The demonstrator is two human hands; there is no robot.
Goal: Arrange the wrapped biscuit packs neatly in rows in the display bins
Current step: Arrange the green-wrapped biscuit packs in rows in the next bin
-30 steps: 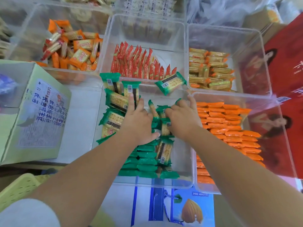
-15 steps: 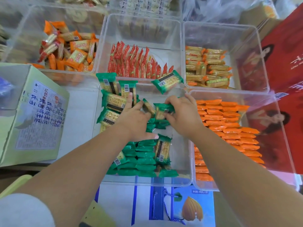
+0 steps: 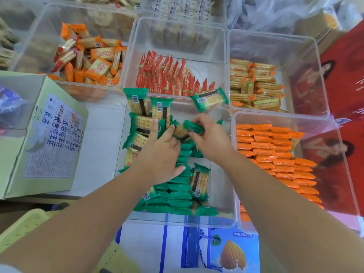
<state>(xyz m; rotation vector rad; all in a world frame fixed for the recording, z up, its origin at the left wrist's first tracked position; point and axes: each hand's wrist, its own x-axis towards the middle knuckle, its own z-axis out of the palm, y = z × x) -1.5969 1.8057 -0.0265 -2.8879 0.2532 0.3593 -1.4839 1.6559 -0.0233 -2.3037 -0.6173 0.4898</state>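
Rows of green packs (image 3: 179,195) vanish under the left hand (image 3: 160,156).

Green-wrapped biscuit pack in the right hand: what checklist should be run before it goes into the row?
1. Grip: right hand pinches the green-wrapped biscuit pack: ok.
2. Left hand touches the loose flat green packs: ok.
3. Near row of edge-standing green packs straight: ok.
4. Those flat packs jumbled by the clear plastic bin's left wall: not ok.
5. Stray green pack perched at the far rim: not ok.
6. Held pack's label side: cannot tell.
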